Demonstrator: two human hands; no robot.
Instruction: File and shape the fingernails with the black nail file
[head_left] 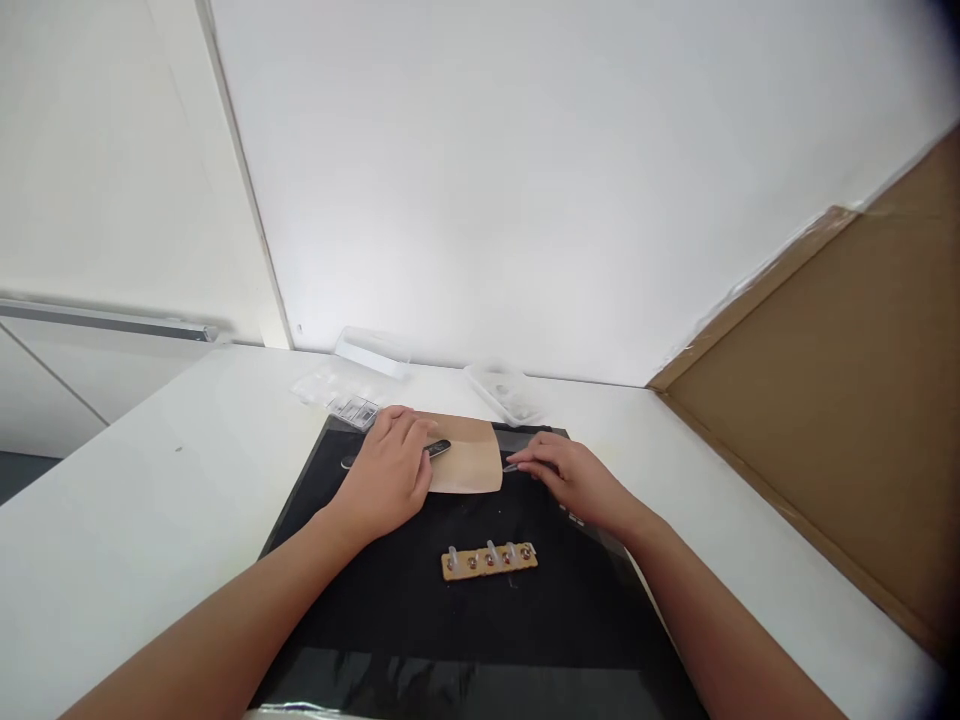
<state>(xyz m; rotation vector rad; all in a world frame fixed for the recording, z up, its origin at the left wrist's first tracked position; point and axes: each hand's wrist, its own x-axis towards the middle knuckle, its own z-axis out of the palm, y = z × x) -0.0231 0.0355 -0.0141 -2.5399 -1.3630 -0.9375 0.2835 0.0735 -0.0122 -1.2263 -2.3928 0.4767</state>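
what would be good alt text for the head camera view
A left hand rests over a dark stick on a tan sheet, while the right hand pinches a small thin piece by the sheet's edge. On the black mat in front lies a tan strip bearing small clear pieces; a plastic tray sits behind.

The left hand (386, 470) covers a tan sheet (472, 455), near the right hand (574, 478).

1. Clear packet (354, 412) beside the left hand (386, 470): dark printing, too small to read.
2. Black mat (375, 600), near the right hand (574, 475): small pale marks, illegible.
3. No text, brand or number can be read.
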